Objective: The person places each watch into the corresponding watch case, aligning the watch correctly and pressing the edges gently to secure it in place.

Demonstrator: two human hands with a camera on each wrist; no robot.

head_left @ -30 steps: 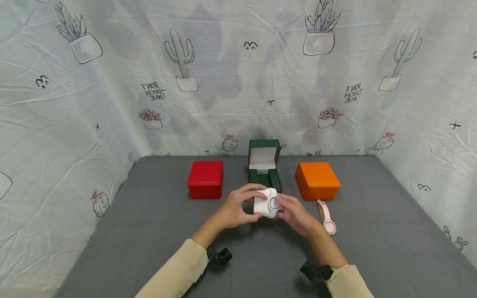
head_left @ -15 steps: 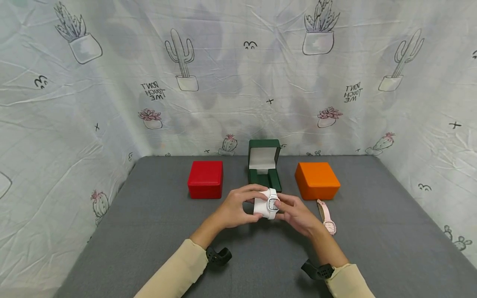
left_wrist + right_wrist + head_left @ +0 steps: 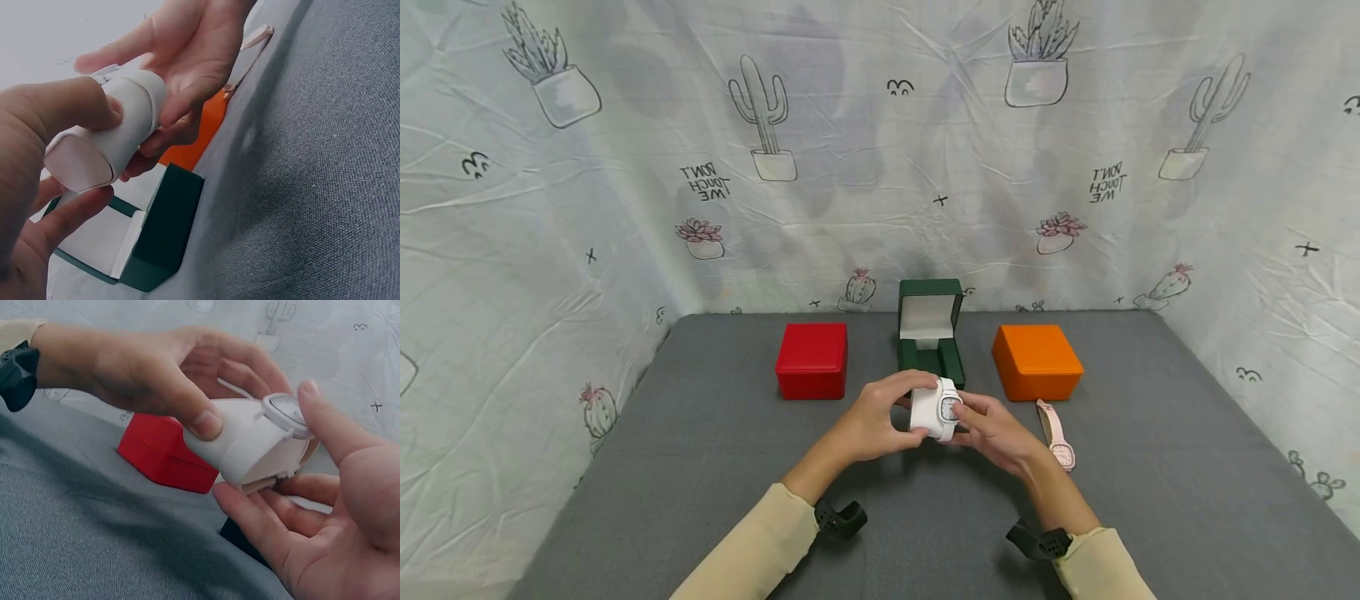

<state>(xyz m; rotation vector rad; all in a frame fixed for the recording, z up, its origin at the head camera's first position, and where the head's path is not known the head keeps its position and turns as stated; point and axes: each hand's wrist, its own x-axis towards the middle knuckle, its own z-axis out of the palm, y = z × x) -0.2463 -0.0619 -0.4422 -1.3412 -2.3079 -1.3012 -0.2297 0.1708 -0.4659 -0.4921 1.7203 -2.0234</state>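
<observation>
In the head view a white watch (image 3: 950, 408) is wrapped around a white watch cushion (image 3: 922, 412), held above the table before the open green box (image 3: 930, 288). My left hand (image 3: 874, 423) grips the cushion's left part, thumb below and fingers above. With my right hand (image 3: 1000, 437) I hold the watch, the thumb on its case. The right wrist view shows the watch's round dial (image 3: 289, 409) beside that thumb and the other fingers beneath the strap. One flat end of the cushion (image 3: 80, 164) faces the left wrist view.
A closed red box (image 3: 812, 362) stands left of the green one, and a closed orange box (image 3: 1037, 363) stands right. A pink watch (image 3: 1057, 435) lies on the grey table (image 3: 737, 467) in front of the orange box. A patterned curtain hangs behind.
My right thumb has moved down from the upper edge of the watch case. A left finger that lay across the cushion has drawn back. The boxes and pink watch stay put.
</observation>
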